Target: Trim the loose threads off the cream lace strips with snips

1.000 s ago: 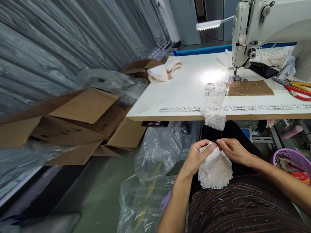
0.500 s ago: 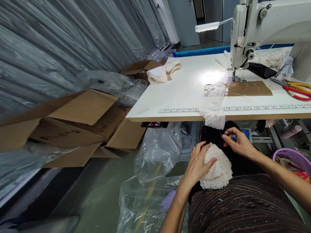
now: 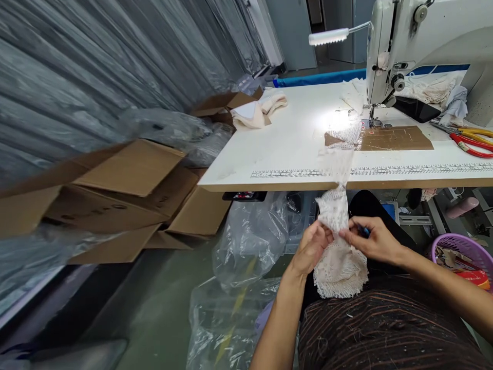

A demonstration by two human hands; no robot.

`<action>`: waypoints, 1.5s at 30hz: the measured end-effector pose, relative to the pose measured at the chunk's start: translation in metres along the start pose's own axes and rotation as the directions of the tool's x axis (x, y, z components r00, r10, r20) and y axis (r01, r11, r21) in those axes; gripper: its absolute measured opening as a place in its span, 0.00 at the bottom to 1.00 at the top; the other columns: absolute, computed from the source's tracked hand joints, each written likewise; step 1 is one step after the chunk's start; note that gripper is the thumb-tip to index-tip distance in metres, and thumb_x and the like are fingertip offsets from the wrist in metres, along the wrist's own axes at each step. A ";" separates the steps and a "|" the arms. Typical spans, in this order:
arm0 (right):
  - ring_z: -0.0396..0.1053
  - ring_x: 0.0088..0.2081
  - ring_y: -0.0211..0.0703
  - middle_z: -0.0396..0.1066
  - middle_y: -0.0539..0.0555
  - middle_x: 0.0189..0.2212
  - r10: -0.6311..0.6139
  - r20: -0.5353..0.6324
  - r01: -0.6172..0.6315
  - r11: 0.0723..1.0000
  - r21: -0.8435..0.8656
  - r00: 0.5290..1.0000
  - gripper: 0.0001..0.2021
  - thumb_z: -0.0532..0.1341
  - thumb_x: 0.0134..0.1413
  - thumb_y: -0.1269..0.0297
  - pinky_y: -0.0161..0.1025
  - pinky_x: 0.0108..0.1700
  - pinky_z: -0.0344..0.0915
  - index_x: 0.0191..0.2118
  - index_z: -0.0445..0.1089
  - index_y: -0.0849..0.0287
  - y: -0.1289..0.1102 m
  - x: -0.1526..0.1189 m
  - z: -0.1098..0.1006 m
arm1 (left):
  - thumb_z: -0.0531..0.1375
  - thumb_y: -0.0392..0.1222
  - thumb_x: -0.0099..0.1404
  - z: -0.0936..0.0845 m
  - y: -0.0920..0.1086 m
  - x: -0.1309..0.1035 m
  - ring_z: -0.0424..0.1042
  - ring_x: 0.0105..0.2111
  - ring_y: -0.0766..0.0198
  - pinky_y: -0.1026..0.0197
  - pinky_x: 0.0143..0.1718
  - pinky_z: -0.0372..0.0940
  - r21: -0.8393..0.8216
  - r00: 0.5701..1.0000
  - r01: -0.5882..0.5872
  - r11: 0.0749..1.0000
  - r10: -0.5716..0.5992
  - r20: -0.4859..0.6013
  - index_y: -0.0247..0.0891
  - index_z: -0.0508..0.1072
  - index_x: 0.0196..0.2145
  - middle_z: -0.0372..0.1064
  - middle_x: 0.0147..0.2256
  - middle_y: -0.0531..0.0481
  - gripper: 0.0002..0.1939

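Observation:
A strip of white lace (image 3: 334,208) runs from beside the sewing machine's needle, over the table's front edge and down to my lap. My left hand (image 3: 313,244) pinches its left side below the edge. On the right side, the fingers of my right hand (image 3: 372,239) are closed on the lace, and a small blue and dark tool (image 3: 364,232) is tucked in that hand, partly hidden. Under both hands a bunched pile of cream lace (image 3: 342,272) lies on my lap.
The sewing machine (image 3: 379,56) stands at the back right, its lamp (image 3: 328,37) lit. Scissors (image 3: 472,140) lie on the white table (image 3: 269,149) at the right. Open cardboard boxes (image 3: 131,167) are at the left, a purple basket (image 3: 462,246) at the lower right.
My left hand has left the lace pile and now pinches the hanging strip. My right hand has moved down and left to the strip. The strip is gathered narrower and reaches lower.

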State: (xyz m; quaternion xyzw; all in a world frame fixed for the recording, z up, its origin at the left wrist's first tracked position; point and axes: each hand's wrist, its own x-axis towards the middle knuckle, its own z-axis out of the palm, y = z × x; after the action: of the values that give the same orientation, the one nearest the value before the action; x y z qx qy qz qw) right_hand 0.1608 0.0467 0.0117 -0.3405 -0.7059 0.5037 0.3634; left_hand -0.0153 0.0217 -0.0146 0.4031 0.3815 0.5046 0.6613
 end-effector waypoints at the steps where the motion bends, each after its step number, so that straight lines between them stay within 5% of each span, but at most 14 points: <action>1: 0.51 0.22 0.32 0.56 0.46 0.19 -0.028 0.073 0.030 0.999 -0.020 0.997 0.17 0.57 0.59 0.57 0.31 0.25 0.52 0.23 0.64 0.60 -0.003 -0.006 0.003 | 0.63 0.70 0.51 0.001 0.002 0.001 0.77 0.44 0.50 0.53 0.45 0.71 -0.081 0.999 0.022 0.996 -0.020 0.026 0.34 0.75 0.46 0.77 0.44 0.38 0.38; 5: 0.50 0.22 0.31 0.58 0.45 0.19 -0.106 0.342 0.143 0.986 -0.085 0.934 0.11 0.57 0.56 0.68 0.31 0.25 0.50 0.24 0.66 0.61 -0.011 -0.026 0.008 | 0.69 0.68 0.43 0.002 0.012 0.002 0.78 0.33 0.57 0.62 0.32 0.72 -0.184 0.997 0.049 0.982 -0.039 0.061 0.35 0.72 0.50 0.78 0.44 0.38 0.43; 9: 0.55 0.23 0.32 0.64 0.47 0.22 -0.063 0.503 0.157 0.977 -0.147 0.862 0.04 0.59 0.51 0.73 0.31 0.27 0.52 0.27 0.69 0.61 -0.013 -0.033 0.003 | 0.76 0.50 0.43 0.002 0.020 -0.002 0.77 0.32 0.59 0.63 0.31 0.69 0.022 0.988 0.153 0.988 -0.153 0.007 0.33 0.72 0.48 0.79 0.40 0.38 0.37; 12: 0.55 0.22 0.34 0.63 0.47 0.22 0.049 0.399 0.037 0.978 -0.205 0.916 0.09 0.59 0.57 0.60 0.32 0.27 0.53 0.35 0.70 0.60 -0.013 -0.028 -0.005 | 0.75 0.49 0.45 0.002 0.022 -0.006 0.76 0.30 0.62 0.65 0.30 0.67 0.134 0.972 0.233 0.963 -0.226 -0.069 0.32 0.76 0.39 0.79 0.34 0.43 0.26; 17: 0.58 0.25 0.37 0.62 0.49 0.23 0.174 0.187 -0.122 0.957 -0.261 0.967 0.29 0.40 0.68 0.46 0.35 0.30 0.56 0.35 0.69 0.61 -0.003 -0.014 -0.014 | 0.73 0.54 0.46 0.002 0.020 -0.011 0.71 0.25 0.67 0.67 0.26 0.62 0.243 0.972 0.211 0.947 -0.178 -0.154 0.34 0.79 0.32 0.77 0.27 0.48 0.22; 22: 0.55 0.24 0.37 0.57 0.48 0.20 0.207 0.239 -0.147 0.958 -0.248 0.949 0.34 0.39 0.65 0.38 0.35 0.29 0.53 0.33 0.69 0.61 0.004 -0.003 -0.009 | 0.70 0.55 0.51 0.002 0.020 -0.013 0.71 0.26 0.66 0.66 0.27 0.62 0.281 0.981 0.180 0.943 -0.151 -0.120 0.35 0.81 0.33 0.77 0.28 0.47 0.20; 32: 0.54 0.24 0.35 0.56 0.47 0.21 0.216 0.158 -0.175 0.955 -0.238 0.963 0.26 0.44 0.66 0.44 0.34 0.27 0.51 0.27 0.63 0.59 0.010 0.004 0.001 | 0.71 0.56 0.50 0.006 0.023 -0.013 0.70 0.25 0.66 0.66 0.27 0.62 0.249 0.975 0.194 0.949 -0.158 -0.156 0.34 0.79 0.31 0.76 0.27 0.48 0.21; 38: 0.55 0.26 0.34 0.59 0.47 0.26 0.199 0.392 -0.205 0.978 -0.026 0.898 0.21 0.54 0.60 0.43 0.31 0.26 0.54 0.36 0.62 0.59 0.000 -0.016 -0.003 | 0.67 0.57 0.55 0.007 0.021 -0.018 0.70 0.25 0.66 0.66 0.27 0.63 0.300 0.974 0.214 0.930 -0.179 -0.142 0.35 0.78 0.34 0.76 0.28 0.48 0.21; 40: 0.54 0.25 0.33 0.59 0.46 0.25 0.213 0.466 -0.209 0.976 -0.062 0.858 0.19 0.56 0.59 0.45 0.31 0.25 0.53 0.35 0.63 0.60 -0.004 -0.021 -0.005 | 0.64 0.54 0.59 0.005 0.017 -0.019 0.73 0.29 0.63 0.63 0.31 0.67 0.454 0.981 0.178 0.873 -0.122 -0.151 0.35 0.78 0.36 0.77 0.31 0.47 0.18; 42: 0.53 0.23 0.33 0.60 0.46 0.23 0.232 0.405 -0.186 0.971 -0.151 0.884 0.17 0.57 0.59 0.48 0.32 0.24 0.52 0.33 0.63 0.59 -0.003 -0.022 -0.010 | 0.62 0.49 0.61 0.001 0.010 -0.020 0.75 0.37 0.58 0.57 0.41 0.69 0.667 0.990 0.093 0.740 0.006 -0.144 0.37 0.77 0.40 0.77 0.37 0.45 0.14; 45: 0.60 0.23 0.35 0.66 0.49 0.24 0.229 0.029 -0.220 0.959 -0.181 0.973 0.17 0.57 0.57 0.48 0.33 0.25 0.55 0.37 0.64 0.59 0.004 -0.011 -0.019 | 0.62 0.44 0.61 -0.003 -0.002 -0.021 0.70 0.52 0.51 0.47 0.56 0.63 0.871 0.990 -0.045 0.490 0.137 -0.026 0.40 0.74 0.50 0.72 0.51 0.42 0.19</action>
State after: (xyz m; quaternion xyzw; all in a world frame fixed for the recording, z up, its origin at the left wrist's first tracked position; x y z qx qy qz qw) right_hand 0.1829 0.0474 0.0101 -0.4365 -0.7136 0.4853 0.2545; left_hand -0.0218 0.0016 -0.0161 0.6766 0.5913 0.2967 0.3235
